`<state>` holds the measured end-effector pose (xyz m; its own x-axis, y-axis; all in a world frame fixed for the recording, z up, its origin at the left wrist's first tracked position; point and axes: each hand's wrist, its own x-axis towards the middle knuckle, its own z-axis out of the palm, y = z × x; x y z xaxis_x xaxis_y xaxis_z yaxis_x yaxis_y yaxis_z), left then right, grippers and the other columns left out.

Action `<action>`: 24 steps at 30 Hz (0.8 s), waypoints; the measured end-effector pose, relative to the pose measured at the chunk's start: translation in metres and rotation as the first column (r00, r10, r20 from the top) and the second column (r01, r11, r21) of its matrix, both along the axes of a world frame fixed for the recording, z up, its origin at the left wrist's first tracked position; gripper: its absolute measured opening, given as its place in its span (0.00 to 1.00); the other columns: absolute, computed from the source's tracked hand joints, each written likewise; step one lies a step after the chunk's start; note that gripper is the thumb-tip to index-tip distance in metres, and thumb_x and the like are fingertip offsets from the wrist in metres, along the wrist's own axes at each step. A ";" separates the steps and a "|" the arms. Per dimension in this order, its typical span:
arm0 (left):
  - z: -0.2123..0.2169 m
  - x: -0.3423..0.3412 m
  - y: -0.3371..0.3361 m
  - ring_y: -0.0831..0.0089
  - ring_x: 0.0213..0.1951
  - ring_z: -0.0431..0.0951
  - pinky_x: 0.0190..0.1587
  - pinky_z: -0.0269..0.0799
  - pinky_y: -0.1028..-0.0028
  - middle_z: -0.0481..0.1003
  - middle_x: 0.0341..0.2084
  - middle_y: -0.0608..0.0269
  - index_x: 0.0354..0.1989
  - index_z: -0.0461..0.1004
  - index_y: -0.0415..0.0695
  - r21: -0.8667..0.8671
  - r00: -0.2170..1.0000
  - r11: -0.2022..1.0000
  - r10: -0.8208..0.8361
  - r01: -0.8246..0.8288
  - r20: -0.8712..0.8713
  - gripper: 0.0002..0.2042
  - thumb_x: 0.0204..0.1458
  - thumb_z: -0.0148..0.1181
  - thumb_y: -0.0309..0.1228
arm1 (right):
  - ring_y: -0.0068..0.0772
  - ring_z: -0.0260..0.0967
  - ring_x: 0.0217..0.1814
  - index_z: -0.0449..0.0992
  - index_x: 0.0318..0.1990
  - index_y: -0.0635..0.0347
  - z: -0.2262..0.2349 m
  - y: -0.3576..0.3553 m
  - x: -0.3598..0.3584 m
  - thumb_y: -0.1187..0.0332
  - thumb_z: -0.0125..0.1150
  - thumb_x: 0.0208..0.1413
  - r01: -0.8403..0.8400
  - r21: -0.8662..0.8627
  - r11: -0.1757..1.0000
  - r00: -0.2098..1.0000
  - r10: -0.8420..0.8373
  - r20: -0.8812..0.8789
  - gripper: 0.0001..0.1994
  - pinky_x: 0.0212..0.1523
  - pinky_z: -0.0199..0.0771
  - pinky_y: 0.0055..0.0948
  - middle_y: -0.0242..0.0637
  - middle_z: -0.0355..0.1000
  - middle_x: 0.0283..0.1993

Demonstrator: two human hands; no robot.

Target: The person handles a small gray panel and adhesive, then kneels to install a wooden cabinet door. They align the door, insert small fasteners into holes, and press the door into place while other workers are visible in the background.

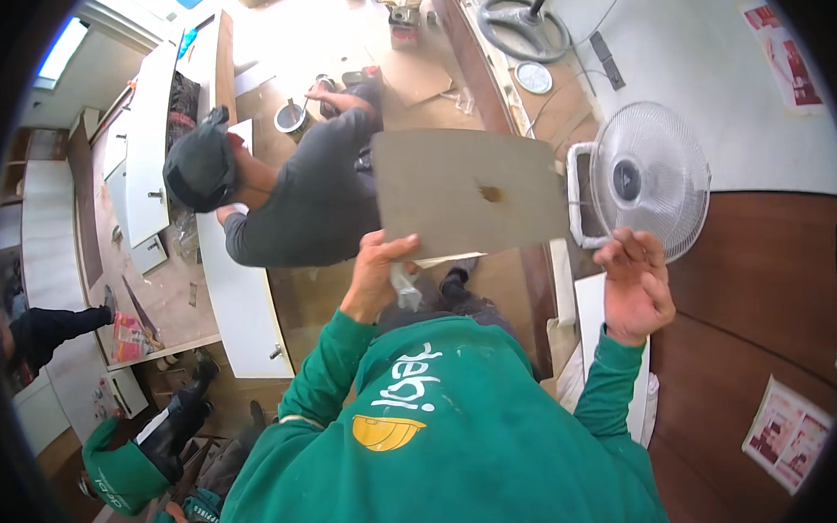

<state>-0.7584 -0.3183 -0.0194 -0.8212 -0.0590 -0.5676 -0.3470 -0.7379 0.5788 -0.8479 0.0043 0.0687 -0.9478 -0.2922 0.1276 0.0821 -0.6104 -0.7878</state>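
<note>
My left hand [377,267] grips the lower left edge of a flat grey-brown board [467,191], thumb on its face. A dark brown spot marks the board right of its middle. Just below that hand a pale grey object [406,288] shows in part; its kind I cannot make out. My right hand [633,286] is raised off the board's right end, palm showing and fingers loosely bent and apart, with nothing in them. Behind its fingertips stands a round fan [651,180] with a wire guard.
A person in a dark cap and grey shirt [315,201] works close by at the left, one hand near a can [291,117]. White panels [245,314] lie at the left. A steering-wheel-like ring [521,27] is at the back. More people [131,474] are at lower left.
</note>
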 end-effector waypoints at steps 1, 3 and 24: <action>0.001 -0.009 -0.001 0.78 0.27 0.72 0.24 0.67 0.76 0.75 0.28 0.66 0.35 0.75 0.41 -0.033 0.997 0.997 0.072 -0.072 -0.001 0.06 0.49 0.63 0.25 | 0.51 0.72 0.50 0.65 0.59 0.71 -0.002 -0.005 -0.025 0.66 0.52 0.47 -0.037 0.006 0.999 0.999 0.037 -0.012 0.29 0.53 0.72 0.47 0.59 0.68 0.57; -0.003 -0.027 -0.007 0.78 0.24 0.72 0.23 0.67 0.76 0.75 0.27 0.66 0.35 0.74 0.41 -0.092 0.976 0.971 0.220 -0.220 -0.011 0.06 0.50 0.63 0.24 | 0.51 0.72 0.51 0.66 0.58 0.71 -0.007 -0.021 -0.069 0.67 0.51 0.47 -0.094 -0.039 0.995 0.996 0.094 0.001 0.28 0.53 0.72 0.47 0.59 0.69 0.56; -0.016 -0.394 -0.238 0.74 0.17 0.68 0.25 0.70 0.73 0.68 0.22 0.66 0.34 0.68 0.38 -0.201 0.555 0.522 0.813 -0.829 -0.175 0.05 0.54 0.59 0.23 | 0.48 0.73 0.50 0.67 0.58 0.68 -0.028 -0.254 -0.519 0.66 0.51 0.49 -0.493 -0.012 0.870 0.859 0.489 0.150 0.27 0.54 0.72 0.44 0.55 0.70 0.56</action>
<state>-1.1521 -0.5568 -0.0355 -0.3657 -0.8444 -0.3916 0.3771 -0.5191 0.7671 -1.3670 -0.2501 0.0406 -0.6879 -0.7257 -0.0129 0.4791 -0.4407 -0.7591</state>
